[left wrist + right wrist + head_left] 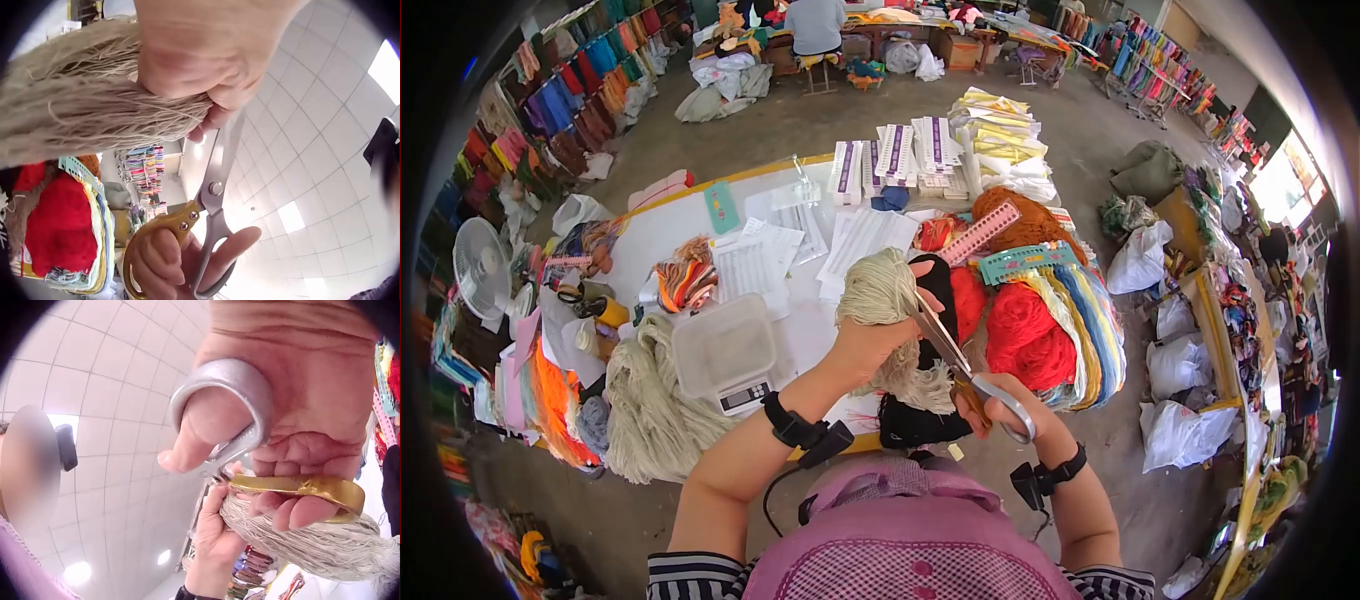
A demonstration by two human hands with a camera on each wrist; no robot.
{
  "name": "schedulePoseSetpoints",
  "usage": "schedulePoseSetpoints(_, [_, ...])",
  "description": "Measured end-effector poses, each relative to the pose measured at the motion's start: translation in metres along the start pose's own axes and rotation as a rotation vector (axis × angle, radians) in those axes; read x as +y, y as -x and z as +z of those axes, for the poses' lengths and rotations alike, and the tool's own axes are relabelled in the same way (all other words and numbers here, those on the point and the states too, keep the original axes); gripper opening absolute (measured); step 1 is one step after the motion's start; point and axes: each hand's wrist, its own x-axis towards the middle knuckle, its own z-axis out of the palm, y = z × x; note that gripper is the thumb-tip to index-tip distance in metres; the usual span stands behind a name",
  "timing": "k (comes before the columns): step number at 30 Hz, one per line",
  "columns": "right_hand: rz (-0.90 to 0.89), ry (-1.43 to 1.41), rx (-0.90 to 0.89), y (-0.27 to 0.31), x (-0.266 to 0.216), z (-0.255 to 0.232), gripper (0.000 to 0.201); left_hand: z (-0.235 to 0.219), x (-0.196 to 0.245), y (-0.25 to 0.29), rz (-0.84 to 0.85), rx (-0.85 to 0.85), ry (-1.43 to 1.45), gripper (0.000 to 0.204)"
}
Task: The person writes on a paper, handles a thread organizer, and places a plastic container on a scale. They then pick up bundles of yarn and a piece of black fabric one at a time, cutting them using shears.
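My left hand [878, 340] grips a bundle of pale beige yarn [880, 285], its loose strands hanging below the fist. In the left wrist view the yarn [94, 119] stretches leftward from that hand [194, 56]. Scissors [945, 350] are in my right hand [1005, 400], blades pointing up to the left hand's fingers beside the yarn. The right wrist view shows the thumb through the silver handle loop [259, 394] and fingers through the gold loop [300, 485]. Whether strands lie between the blades is hidden.
A clear plastic tray [725, 350] on a scale and a pale yarn pile [665, 420] lie left. Red yarn [1030, 340], striped skeins and a teal card [1028, 262] lie right. Papers [865, 245] and stacked cards [895, 150] are behind. A person [815, 25] sits far back.
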Motion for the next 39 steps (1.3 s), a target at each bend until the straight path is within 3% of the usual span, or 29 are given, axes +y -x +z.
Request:
schedulePoseSetpoints(4, [0.036,-0.016,-0.059,-0.003,0.002,-0.002,0.076,-0.006,0.0,0.004,0.005,0.0,-0.236,0.057])
schedulePoseSetpoints(10, [0.013,0.017,-0.067,-0.006,-0.003,0.002,0.085,-0.013,-0.014,0.009,-0.073,0.011,-0.116,0.053])
schedulePoseSetpoints(13, [0.072,0.037,-0.019,-0.006,-0.007,0.001,0.075,-0.016,-0.015,0.01,-0.121,0.024,-0.193,0.043])
schedulePoseSetpoints(16, [-0.095,-0.022,0.224,-0.015,-0.004,0.001,0.029,-0.008,-0.002,0.016,-0.225,0.04,-0.281,0.034])
schedulePoseSetpoints(17, [-0.066,-0.058,0.22,-0.022,0.001,-0.009,0.029,-0.004,0.006,0.018,-0.229,0.031,-0.281,0.034])
schedulePoseSetpoints(19, [-0.279,0.14,0.354,-0.039,0.009,-0.01,0.046,0.004,0.024,0.022,-0.33,-0.168,-0.196,0.028])
schedulePoseSetpoints(21, [-0.206,0.305,0.339,-0.058,0.013,-0.016,0.069,0.014,0.04,0.027,-0.348,-0.279,-0.139,0.032])
schedulePoseSetpoints(22, [-0.401,0.346,0.368,-0.065,0.009,-0.007,0.076,0.02,0.053,0.031,-0.342,-0.322,-0.074,0.034])
schedulePoseSetpoints(25, [-0.55,0.611,0.281,-0.106,0.047,-0.013,0.073,0.017,0.088,0.046,-0.25,-0.389,0.013,0.049])
schedulePoseSetpoints(26, [-0.392,0.489,0.305,-0.103,0.051,-0.008,0.068,0.007,0.096,0.05,-0.197,-0.404,0.052,0.054])
schedulePoseSetpoints(27, [-0.391,0.483,0.308,-0.101,0.057,-0.007,0.068,-0.006,0.105,0.052,-0.104,-0.434,0.153,0.059])
schedulePoseSetpoints(28, [-0.28,0.381,0.295,-0.099,0.065,-0.007,0.064,-0.019,0.113,0.054,-0.009,-0.459,0.254,0.064])
schedulePoseSetpoints(29, [-0.169,0.281,0.277,-0.098,0.071,-0.008,0.06,-0.026,0.123,0.061,0.089,-0.351,0.267,0.066])
schedulePoseSetpoints(30, [0.035,0.141,0.245,-0.085,0.046,-0.001,0.052,-0.032,0.132,0.067,0.189,-0.24,0.278,0.067])
schedulePoseSetpoints(31, [-0.03,0.137,0.243,-0.075,0.027,0.006,0.047,-0.036,0.134,0.071,0.191,-0.231,0.275,0.067])
schedulePoseSetpoints(33, [-0.142,0.03,0.161,-0.08,0.041,-0.002,0.054,-0.044,0.137,0.076,0.137,0.177,-0.227,0.07])
schedulePoseSetpoints(34, [-0.139,0.03,0.16,-0.077,0.022,0.01,0.054,-0.054,0.126,0.076,0.122,0.177,-0.283,0.074])
schedulePoseSetpoints(36, [-0.124,-0.445,0.214,-0.068,-0.018,0.036,0.067,-0.054,0.107,0.077,0.09,0.153,-0.383,0.079])
schedulePoseSetpoints(37, [-0.121,-0.442,0.211,-0.071,-0.024,0.043,0.067,-0.052,0.095,0.076,0.06,0.127,-0.486,0.084])
schedulePoseSetpoints(39, [-0.239,-0.411,0.218,-0.077,-0.033,0.054,0.077,-0.069,0.043,0.072,0.357,-0.022,-0.871,0.093])
